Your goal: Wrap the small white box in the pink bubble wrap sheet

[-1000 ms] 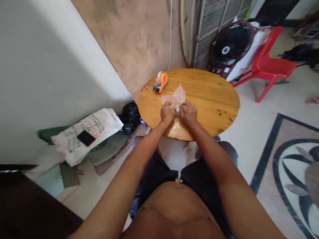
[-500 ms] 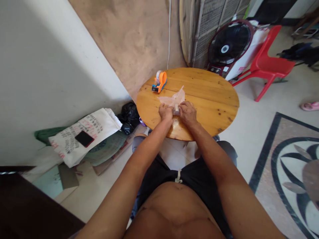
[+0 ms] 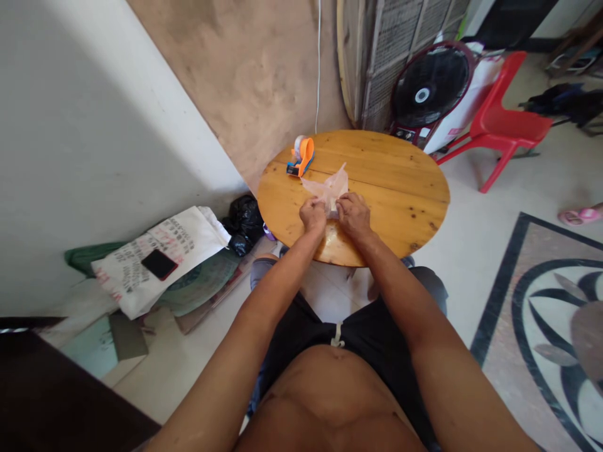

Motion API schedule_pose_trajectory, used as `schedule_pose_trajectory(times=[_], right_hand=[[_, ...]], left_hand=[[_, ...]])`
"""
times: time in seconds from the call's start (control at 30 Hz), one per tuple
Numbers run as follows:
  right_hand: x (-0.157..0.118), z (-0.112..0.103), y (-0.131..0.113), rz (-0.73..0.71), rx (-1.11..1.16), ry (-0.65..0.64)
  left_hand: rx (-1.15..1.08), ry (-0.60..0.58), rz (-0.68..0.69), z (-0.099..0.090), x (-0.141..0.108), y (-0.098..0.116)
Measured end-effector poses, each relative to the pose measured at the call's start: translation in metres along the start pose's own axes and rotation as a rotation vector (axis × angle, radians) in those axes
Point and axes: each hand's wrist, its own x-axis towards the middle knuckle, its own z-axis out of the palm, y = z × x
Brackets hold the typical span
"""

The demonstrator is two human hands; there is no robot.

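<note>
A thin, pale pink plastic bag [image 3: 332,184] lies crumpled near the front of the oval wooden table [image 3: 391,169], with its pointed corners spread toward the back. My left hand [image 3: 313,213] grips the bag's left side with curled fingers. On the other side, my right hand [image 3: 353,213] pinches the bag close to its front edge. A small whitish part shows between the two hands; what it is cannot be made out. Behind and left of the bag stands an orange and blue tape dispenser [image 3: 302,156] with a roll of tape, touched by neither hand.
A red chair [image 3: 513,125] and a dark round fan [image 3: 431,85] stand beyond the table at the right. On the floor at the left are a white sack [image 3: 188,235] with a phone [image 3: 159,263] on it and black plastic bags [image 3: 245,223].
Both hands keep their hold on the bag and have hardly moved. The camera view has shifted slightly. At the far right, a pink shoe on the floor has moved a little leftward.
</note>
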Motion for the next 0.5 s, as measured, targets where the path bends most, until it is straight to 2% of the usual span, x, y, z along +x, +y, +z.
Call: schedule_pose_trajectory(times=[0.13, 0.33, 0.5], right_hand=[[0.0, -0.001, -0.002, -0.004, -0.028, -0.018], [-0.001, -0.004, -0.003, -0.037, -0.084, -0.023], [-0.001, -0.002, -0.001, -0.057, -0.123, -0.027]], left_hand=[[0.022, 0.022, 0.109, 0.003, -0.006, 0.002], [0.117, -0.032, 0.233, 0.007, -0.027, 0.012], [0.171, -0.088, 0.358, 0.005, -0.029, 0.009]])
